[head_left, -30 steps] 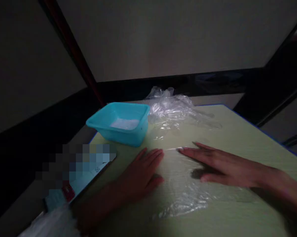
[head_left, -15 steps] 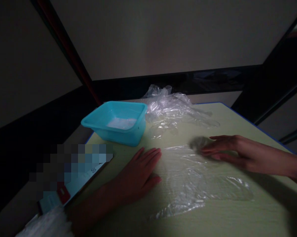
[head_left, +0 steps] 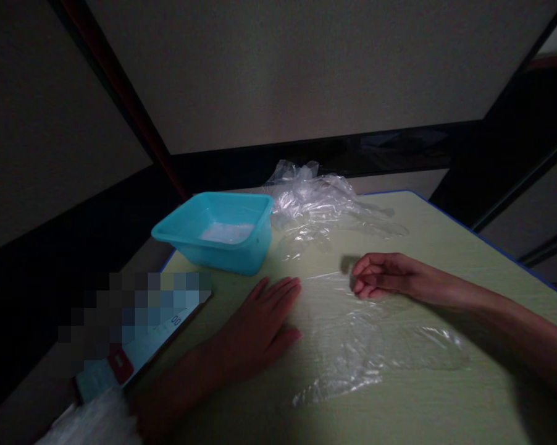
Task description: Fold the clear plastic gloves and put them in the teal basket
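Note:
My left hand (head_left: 272, 315) lies flat on the table, fingers stretched out, at the left edge of a thin clear plastic film (head_left: 352, 346). The film is spread flat and wrinkled, and its exact kind cannot be made out. Over the film's upper right part hovers my right hand (head_left: 385, 275), its fingers loosely bent and nothing visible in them. A shadow falls on the table beside its fingertips. Behind the hands rests a crumpled heap of clear plastic (head_left: 315, 198). Left of that heap stands a turquoise basin (head_left: 218, 253) with something whitish in its bottom.
A phone or tablet (head_left: 153, 343) with a lit, partly blurred-out screen lies at the table's left edge. The pale wood-grain table (head_left: 445, 247) has a blue rim. A panelled wall (head_left: 306, 80) rises behind it. The surroundings are dim.
My right hand has moved slightly left and turned, its fingers now more curled and no longer smeared by motion. My left hand stays in place on the table.

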Demonstrator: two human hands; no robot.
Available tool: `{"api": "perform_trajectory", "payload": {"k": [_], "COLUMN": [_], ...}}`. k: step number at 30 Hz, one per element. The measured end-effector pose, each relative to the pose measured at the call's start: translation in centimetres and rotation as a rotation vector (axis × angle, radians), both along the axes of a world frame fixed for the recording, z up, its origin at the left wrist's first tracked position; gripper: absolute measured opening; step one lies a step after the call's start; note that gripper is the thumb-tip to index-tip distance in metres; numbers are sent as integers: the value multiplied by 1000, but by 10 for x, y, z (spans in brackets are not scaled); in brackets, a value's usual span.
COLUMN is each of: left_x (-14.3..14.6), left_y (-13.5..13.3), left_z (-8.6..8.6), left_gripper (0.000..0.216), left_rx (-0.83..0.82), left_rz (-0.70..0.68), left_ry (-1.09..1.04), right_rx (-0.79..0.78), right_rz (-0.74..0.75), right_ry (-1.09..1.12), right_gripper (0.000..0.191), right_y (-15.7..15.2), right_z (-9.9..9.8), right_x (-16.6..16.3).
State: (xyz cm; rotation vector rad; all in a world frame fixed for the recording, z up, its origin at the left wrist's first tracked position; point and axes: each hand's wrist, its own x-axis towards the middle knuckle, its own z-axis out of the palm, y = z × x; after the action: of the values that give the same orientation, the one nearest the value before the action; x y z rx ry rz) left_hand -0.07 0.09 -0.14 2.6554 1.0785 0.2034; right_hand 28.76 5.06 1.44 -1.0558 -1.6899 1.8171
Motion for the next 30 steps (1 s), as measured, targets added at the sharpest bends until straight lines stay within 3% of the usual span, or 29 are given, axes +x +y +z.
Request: {"api": "perform_trajectory", "payload": {"k": [19,25,30], "left_x": [-2,-1,-1], "left_y": [-1,-1,-1], "left_z": [-1,-2,-1], "left_gripper": [51,51,51], "left_rx": [10,7,-1], "left_rz": [-16,-19,-10], "left_ry": [-35,-28,-13], "right_rx": [52,90,27], "right_rz": [136,91,162], "right_ry": [-148,-77,-30], "right_gripper": [28,21,24], "right_y": [4,1,-2], "right_z": [17,21,14], "right_x": [23,13,5]}}
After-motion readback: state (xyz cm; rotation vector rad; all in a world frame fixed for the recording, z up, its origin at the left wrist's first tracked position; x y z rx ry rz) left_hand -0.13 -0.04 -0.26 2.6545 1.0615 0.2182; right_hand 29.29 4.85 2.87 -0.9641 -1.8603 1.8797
